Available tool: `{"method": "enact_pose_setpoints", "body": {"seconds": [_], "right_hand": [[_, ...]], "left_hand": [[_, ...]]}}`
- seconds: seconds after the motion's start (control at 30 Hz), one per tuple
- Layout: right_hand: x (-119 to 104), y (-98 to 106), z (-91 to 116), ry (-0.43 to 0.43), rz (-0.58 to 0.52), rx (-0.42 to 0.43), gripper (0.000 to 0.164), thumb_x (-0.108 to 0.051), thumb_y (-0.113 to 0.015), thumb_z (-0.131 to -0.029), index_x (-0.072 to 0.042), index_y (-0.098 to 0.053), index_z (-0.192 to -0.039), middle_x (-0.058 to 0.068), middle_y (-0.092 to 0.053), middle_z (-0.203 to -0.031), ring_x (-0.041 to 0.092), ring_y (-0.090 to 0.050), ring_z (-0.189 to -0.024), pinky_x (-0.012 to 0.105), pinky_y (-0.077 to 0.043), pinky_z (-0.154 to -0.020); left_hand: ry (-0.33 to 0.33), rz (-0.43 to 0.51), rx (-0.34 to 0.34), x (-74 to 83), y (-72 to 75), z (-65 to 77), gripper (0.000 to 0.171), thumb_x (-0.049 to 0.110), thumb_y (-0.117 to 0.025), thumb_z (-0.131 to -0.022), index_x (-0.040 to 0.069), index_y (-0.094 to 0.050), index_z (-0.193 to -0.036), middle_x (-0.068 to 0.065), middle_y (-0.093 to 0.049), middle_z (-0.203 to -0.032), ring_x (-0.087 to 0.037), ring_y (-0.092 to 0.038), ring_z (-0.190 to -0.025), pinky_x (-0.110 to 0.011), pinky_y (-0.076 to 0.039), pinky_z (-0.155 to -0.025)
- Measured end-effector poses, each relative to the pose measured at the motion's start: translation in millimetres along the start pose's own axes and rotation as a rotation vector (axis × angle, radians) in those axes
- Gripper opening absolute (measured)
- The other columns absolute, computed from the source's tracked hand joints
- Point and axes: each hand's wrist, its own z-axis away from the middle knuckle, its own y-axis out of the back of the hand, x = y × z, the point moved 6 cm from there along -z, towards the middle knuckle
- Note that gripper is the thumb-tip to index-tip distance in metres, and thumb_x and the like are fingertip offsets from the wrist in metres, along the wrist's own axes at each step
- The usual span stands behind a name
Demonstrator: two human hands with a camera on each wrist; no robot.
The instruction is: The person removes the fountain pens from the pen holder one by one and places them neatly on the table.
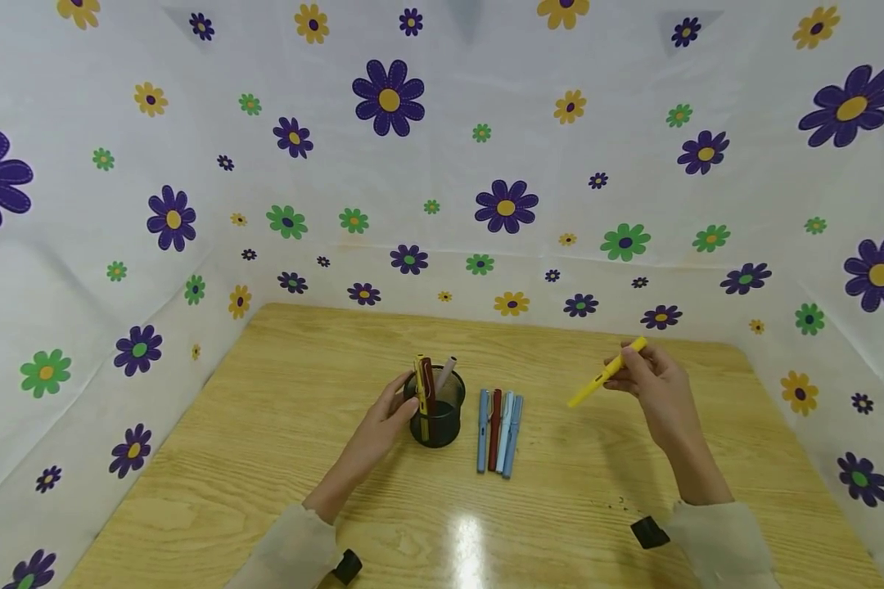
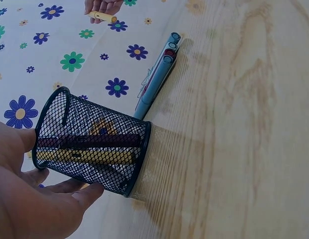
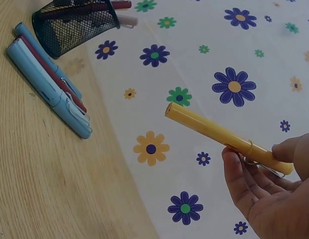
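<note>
At the far left of my head view I have the left sleeve, and beyond it the left hand, partly closed around the side of a black wire-mesh pen cup, thumb on the near side and fingers behind. The cup stands upright on the wood-grain table. Inside I count a yellow-and-dark pen, a dark red clip pen and a pale pen leaning toward the right rim.

Just right of the cup, I see four capped pens lying side by side on the wood: a blue pen, a maroon pen, a light blue pen and a second blue pen, the row slightly fanned.

Farther right, well apart from the row, I see a yellow clip pen held above the table, tilted, its free end pointing down and left. The right hand pinches its upper end between thumb and fingers; my right wrist view shows the metal clip beside the fingertips. The right sleeve ends my sweep, with white flowered cloth rising behind the table.
</note>
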Motion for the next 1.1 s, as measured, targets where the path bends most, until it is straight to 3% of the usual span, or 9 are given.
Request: {"method": "enact_pose_setpoints", "body": {"seconds": [0.43, 0.73, 1.1], "right_hand": [[10.2, -2.2, 3.4, -0.046, 0.113, -0.052, 0.043, -0.025, -0.057, -0.108, 0.011, -0.051, -0.13, 0.0, -0.07, -0.099, 0.014, -0.071, -0.083, 0.029, -0.061, -0.078], [25.6, -3.6, 0.5, -0.143, 0.246, -0.052, 0.055, -0.028, -0.055, -0.109, 0.016, -0.046, -0.141, -0.001, -0.069, -0.097, 0.011, -0.069, -0.083, 0.03, -0.061, -0.079], [41.8, -12.0, 0.3, -0.204, 0.302, -0.072, 0.053, -0.026, -0.057, -0.109, 0.017, -0.048, -0.139, 0.016, -0.069, -0.103, 0.012, -0.068, -0.081, 0.034, -0.062, -0.077]], "left_hand": [[0.012, -0.021, 0.008, -0.6, -0.1, -0.2, 0.063, 0.03, -0.05, -0.111, 0.012, -0.024, -0.165, -0.03, -0.038, -0.157, -0.044, -0.034, -0.148, -0.065, -0.029, -0.116], [0.01, -0.015, 0.01, -0.8, 0.2, 0.3, 0.063, 0.033, -0.05, -0.111, 0.012, -0.025, -0.165, -0.029, -0.036, -0.159, -0.044, -0.032, -0.149, -0.066, -0.028, -0.117], [0.014, -0.015, 0.011, -1.5, 0.5, 0.3, 0.063, 0.034, -0.05, -0.111, 0.014, -0.025, -0.165, -0.029, -0.036, -0.159, -0.043, -0.032, -0.149, -0.065, -0.029, -0.117]]}}
